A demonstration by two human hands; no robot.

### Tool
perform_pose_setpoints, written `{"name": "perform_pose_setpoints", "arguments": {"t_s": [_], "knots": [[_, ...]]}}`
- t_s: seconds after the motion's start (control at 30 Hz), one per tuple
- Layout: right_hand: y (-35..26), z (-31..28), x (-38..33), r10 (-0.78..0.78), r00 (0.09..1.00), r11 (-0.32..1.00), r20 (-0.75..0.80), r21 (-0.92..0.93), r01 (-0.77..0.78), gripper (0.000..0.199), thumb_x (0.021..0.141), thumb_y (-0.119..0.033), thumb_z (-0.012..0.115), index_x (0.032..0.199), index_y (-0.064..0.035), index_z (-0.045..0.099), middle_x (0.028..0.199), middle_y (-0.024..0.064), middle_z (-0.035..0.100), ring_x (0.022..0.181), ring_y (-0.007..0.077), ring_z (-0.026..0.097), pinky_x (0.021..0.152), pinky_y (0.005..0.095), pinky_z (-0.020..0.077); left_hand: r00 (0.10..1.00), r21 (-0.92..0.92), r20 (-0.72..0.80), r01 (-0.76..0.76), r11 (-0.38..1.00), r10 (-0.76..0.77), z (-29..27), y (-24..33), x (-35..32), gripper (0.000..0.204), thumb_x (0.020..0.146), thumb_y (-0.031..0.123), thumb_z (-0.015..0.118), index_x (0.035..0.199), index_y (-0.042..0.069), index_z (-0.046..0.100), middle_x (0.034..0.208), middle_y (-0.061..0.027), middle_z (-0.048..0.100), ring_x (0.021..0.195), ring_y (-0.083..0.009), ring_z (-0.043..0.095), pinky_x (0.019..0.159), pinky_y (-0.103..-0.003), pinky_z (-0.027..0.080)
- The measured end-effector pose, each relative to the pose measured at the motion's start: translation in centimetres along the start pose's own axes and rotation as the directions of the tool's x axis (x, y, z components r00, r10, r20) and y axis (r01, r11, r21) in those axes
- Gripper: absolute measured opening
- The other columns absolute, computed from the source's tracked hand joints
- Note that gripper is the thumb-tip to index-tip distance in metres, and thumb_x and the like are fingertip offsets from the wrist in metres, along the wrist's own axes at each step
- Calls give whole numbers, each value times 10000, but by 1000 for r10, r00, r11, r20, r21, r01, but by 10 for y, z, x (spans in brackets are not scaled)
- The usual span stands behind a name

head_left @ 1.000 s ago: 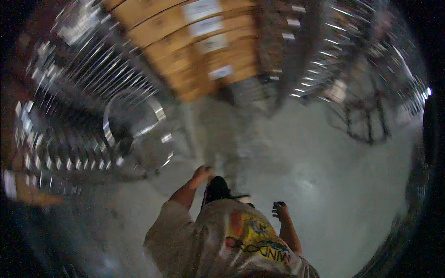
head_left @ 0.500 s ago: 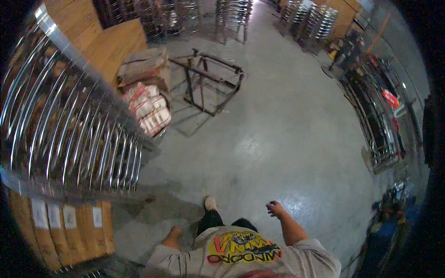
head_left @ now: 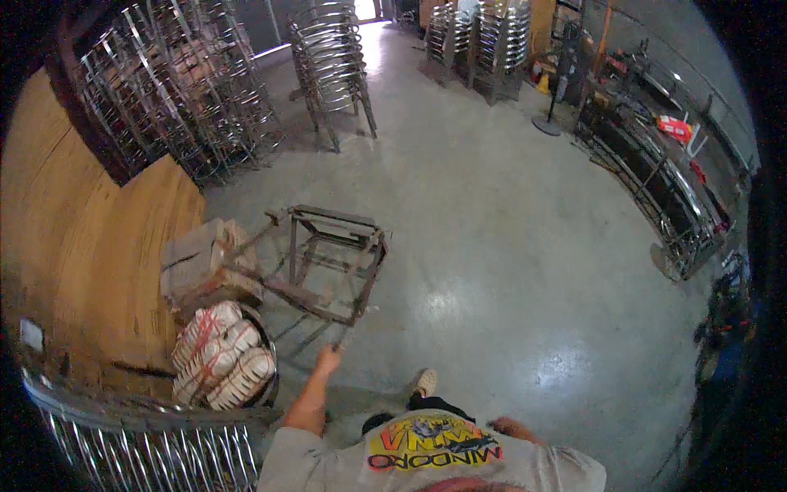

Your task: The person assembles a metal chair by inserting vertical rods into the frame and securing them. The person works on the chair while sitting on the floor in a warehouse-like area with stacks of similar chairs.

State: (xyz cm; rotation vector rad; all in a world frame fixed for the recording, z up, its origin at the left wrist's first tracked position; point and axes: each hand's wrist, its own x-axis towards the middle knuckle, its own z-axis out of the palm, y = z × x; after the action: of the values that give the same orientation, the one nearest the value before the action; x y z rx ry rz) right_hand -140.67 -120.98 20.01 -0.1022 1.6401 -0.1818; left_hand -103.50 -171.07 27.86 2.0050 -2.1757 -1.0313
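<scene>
My left hand (head_left: 329, 359) is stretched forward, just short of the near corner of a brown metal frame (head_left: 373, 275) on the floor. Its fingers are small and blurred, so their pose is unclear, and nothing large shows in it. Left of that arm stands a round dark container (head_left: 270, 340) holding white bundles (head_left: 223, 354) tied with red string. My right hand (head_left: 510, 427) hangs low beside my shirt, its fingers hidden.
Worn cardboard boxes (head_left: 201, 258) and tall brown cartons (head_left: 115, 271) line the left. Stacked chrome chair frames (head_left: 328, 66) stand farther off. On the right is a long rack (head_left: 656, 189) with metal parts, and a stand with a round base (head_left: 547, 125).
I have walked forward, so the metal frame and the white bundles are nearer. My left arm has swung forward, while my right hand has dropped back beside my body.
</scene>
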Motion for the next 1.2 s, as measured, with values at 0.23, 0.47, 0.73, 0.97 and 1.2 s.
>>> {"name": "perform_pose_setpoints", "arguments": {"t_s": [0.23, 0.47, 0.73, 0.97, 1.2], "knots": [[-374, -201, 0, -363, 869, 888, -338, 157, 432, 365, 877, -360, 650, 1084, -72, 563, 932, 103, 631, 785, 238, 623, 662, 439, 530, 878, 146, 412, 200, 969, -243, 75, 44, 71, 525, 866, 436, 569, 1186, 21, 598, 1141, -221, 628, 1026, -353, 617, 873, -451, 486], [-604, -335, 57, -367, 864, 880, -345, 172, 443, 428, 879, -383, 648, 1168, -80, 553, 1003, 113, 638, 841, 264, 636, 676, 433, 531, 880, 160, 415, 178, 971, -230, 73, 198, 329, 556, 883, 458, 550, 1239, 31, 569, 1218, -227, 590, 1122, -360, 570, 935, -455, 453], [-671, -421, 90, 77, 979, 863, -189, 504, 30, 279, 892, -299, 638, 1090, -103, 630, 952, 139, 670, 763, 234, 644, 696, 426, 531, 949, -127, 297, -69, 989, 105, -38, 493, 698, 519, 905, 436, 545, 1263, 61, 561, 1181, -202, 614, 1102, -325, 588, 927, -419, 463], [-864, -598, 205, 103, 979, 896, -178, 443, -13, 337, 915, -275, 594, 1243, -198, 592, 978, 124, 678, 779, 257, 648, 684, 425, 528, 987, -170, 137, -64, 983, 88, -71, 646, 900, 456, 886, 371, 563, 1221, 64, 591, 1144, -218, 631, 1080, -340, 605, 922, -411, 473], [-1192, -794, 203, -132, 961, 965, -243, 190, 180, 374, 868, -340, 639, 1073, -30, 600, 907, 111, 635, 750, 264, 628, 593, 445, 526, 872, 134, 427, 199, 971, -238, -38, 642, 937, 454, 874, 395, 552, 1167, 56, 627, 1104, -222, 647, 1052, -382, 609, 911, -439, 475]]}}
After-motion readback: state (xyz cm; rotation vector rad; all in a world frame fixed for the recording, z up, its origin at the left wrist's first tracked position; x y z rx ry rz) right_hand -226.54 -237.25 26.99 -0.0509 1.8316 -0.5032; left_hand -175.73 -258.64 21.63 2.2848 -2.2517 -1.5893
